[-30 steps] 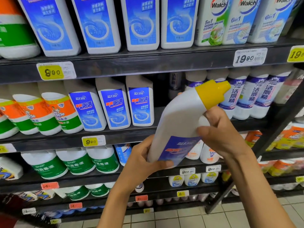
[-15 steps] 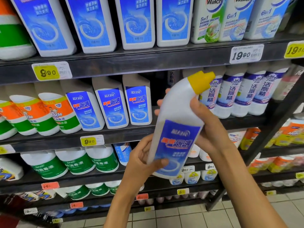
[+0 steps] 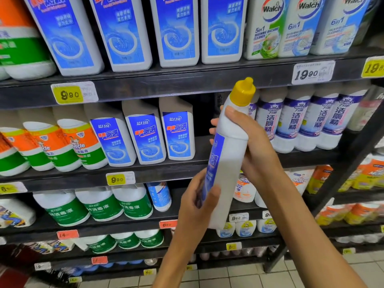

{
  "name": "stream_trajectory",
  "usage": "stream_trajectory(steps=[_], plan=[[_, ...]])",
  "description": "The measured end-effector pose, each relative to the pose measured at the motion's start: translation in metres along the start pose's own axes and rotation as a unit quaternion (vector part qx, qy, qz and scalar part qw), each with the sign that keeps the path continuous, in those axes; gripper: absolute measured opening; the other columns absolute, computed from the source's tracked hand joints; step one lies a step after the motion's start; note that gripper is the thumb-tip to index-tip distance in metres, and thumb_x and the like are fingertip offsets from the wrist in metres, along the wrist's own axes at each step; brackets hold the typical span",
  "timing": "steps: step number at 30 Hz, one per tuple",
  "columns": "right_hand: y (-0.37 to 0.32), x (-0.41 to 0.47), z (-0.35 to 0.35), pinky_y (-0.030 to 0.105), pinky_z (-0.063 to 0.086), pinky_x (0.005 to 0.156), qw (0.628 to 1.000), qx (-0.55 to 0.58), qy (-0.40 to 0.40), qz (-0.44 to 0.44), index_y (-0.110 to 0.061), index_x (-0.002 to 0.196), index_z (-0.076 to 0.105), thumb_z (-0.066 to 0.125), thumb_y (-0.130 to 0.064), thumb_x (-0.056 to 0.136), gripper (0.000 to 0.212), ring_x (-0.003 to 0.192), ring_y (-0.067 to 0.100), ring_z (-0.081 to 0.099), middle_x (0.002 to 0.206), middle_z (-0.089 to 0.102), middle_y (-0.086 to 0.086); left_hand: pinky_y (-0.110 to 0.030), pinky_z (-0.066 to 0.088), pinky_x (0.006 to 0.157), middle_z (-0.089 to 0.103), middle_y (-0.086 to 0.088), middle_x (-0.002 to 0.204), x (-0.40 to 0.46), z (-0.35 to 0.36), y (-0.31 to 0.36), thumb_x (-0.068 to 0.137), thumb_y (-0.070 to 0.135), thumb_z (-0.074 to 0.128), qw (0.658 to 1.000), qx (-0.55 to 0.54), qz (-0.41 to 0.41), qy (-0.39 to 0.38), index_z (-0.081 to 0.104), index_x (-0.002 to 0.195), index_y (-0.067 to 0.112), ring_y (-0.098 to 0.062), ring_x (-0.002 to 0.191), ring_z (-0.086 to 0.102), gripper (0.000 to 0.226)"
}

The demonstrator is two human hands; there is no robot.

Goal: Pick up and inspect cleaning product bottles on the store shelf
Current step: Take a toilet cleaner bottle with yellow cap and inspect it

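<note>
A white bottle point(image 3: 227, 163) with a yellow cap point(image 3: 243, 92) is held in front of the shelf point(image 3: 166, 84), clear of it, roughly upright and tilted a little with the cap to the upper right. It is turned side-on, so only a strip of its blue label point(image 3: 214, 161) is seen along the left edge. The left hand point(image 3: 197, 206) is wrapped around the lower part of the bottle, thumb laid across the near side. The right hand point(image 3: 252, 146) is closed around the upper body just below the neck, thumb pressed on the near face, fingertips point(image 3: 214, 122) showing past the far side. Both hands are grasping the bottle; neither is clenched empty.

Behind, on the middle shelf board, three matching blue-label bottles point(image 3: 145, 136) are stood in a row left of the held one, with a dark gap beside them. Orange-and-green bottles point(image 3: 79, 144) are set further left. Purple-label bottles point(image 3: 299, 121) are lined up right of the held bottle. On the top board, large blue-label jugs point(image 3: 124, 32) and Walch cleaner bottles point(image 3: 268, 28) are stood. Yellow price tags reading 9.90 point(image 3: 68, 94) are fixed to the shelf edges; a white tag point(image 3: 311, 72) reads 19.90. Green-label bottles point(image 3: 99, 206) are placed lower down. The lowest boards are blurred, possibly more small bottles. Pale floor tiles point(image 3: 239, 277) are seen at the bottom.
</note>
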State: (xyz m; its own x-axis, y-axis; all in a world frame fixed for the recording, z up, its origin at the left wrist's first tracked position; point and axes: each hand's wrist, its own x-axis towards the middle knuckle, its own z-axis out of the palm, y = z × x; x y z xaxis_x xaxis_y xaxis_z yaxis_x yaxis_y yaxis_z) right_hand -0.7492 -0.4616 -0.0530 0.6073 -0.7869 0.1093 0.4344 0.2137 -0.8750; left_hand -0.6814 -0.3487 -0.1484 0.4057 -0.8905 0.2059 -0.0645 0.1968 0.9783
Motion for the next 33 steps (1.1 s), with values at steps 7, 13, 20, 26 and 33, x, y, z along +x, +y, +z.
stream_trajectory(steps=[7, 13, 20, 26, 33], plan=[[-0.007, 0.001, -0.004, 0.026, 0.055, 0.071, 0.999, 0.003, -0.047, -0.018, -0.016, 0.105, 0.059, 0.059, -0.037, 0.083, 0.031, 0.078, 0.01, 0.069, 0.083, 0.073, -0.002, -0.032, 0.053, 0.088, 0.067, 0.0, 0.12, -0.005, -0.013, 0.006, 0.067, 0.077, 0.06, 0.968, -0.195, -0.109, -0.111, 0.063, 0.12, 0.035, -0.018, 0.111, 0.063, 0.067], [-0.011, -0.008, -0.003, 0.027, 0.057, 0.061, 0.995, -0.069, -0.046, -0.057, -0.012, 0.112, 0.058, 0.065, -0.045, 0.068, 0.056, 0.074, 0.017, 0.072, 0.089, 0.075, 0.003, -0.046, 0.044, 0.103, 0.06, -0.001, 0.132, -0.003, -0.012, 0.0, 0.077, 0.071, 0.053, 0.949, -0.256, -0.138, -0.118, 0.06, 0.125, 0.037, -0.021, 0.125, 0.053, 0.059], [-0.013, -0.015, -0.002, 0.029, 0.058, 0.066, 0.989, -0.137, 0.003, -0.057, -0.012, 0.115, 0.058, 0.067, -0.044, 0.069, 0.057, 0.076, 0.017, 0.071, 0.094, 0.073, 0.008, -0.047, 0.045, 0.099, 0.074, 0.005, 0.101, 0.007, 0.001, 0.005, 0.067, 0.076, 0.036, 0.985, -0.107, -0.112, 0.072, 0.072, 0.087, 0.046, -0.015, 0.101, 0.068, 0.051], [-0.019, -0.008, 0.0, 0.039, 0.053, 0.09, 0.994, -0.02, -0.102, -0.019, -0.016, 0.102, 0.062, 0.057, -0.028, 0.078, 0.027, 0.102, 0.025, 0.066, 0.095, 0.072, 0.005, -0.027, 0.054, 0.077, 0.073, 0.005, 0.105, 0.005, -0.004, 0.0, 0.074, 0.069, 0.045, 0.98, -0.144, -0.137, 0.007, 0.07, 0.098, 0.046, -0.011, 0.098, 0.069, 0.042], [-0.014, -0.014, 0.01, 0.023, 0.053, 0.059, 0.994, -0.062, 0.016, -0.09, -0.008, 0.092, 0.061, 0.068, -0.028, 0.083, 0.023, 0.067, 0.01, 0.064, 0.079, 0.066, 0.006, -0.034, 0.049, 0.088, 0.074, 0.009, 0.103, 0.016, -0.007, 0.001, 0.078, 0.073, 0.04, 0.988, -0.117, -0.103, -0.001, 0.07, 0.1, 0.046, -0.008, 0.099, 0.068, 0.046]])
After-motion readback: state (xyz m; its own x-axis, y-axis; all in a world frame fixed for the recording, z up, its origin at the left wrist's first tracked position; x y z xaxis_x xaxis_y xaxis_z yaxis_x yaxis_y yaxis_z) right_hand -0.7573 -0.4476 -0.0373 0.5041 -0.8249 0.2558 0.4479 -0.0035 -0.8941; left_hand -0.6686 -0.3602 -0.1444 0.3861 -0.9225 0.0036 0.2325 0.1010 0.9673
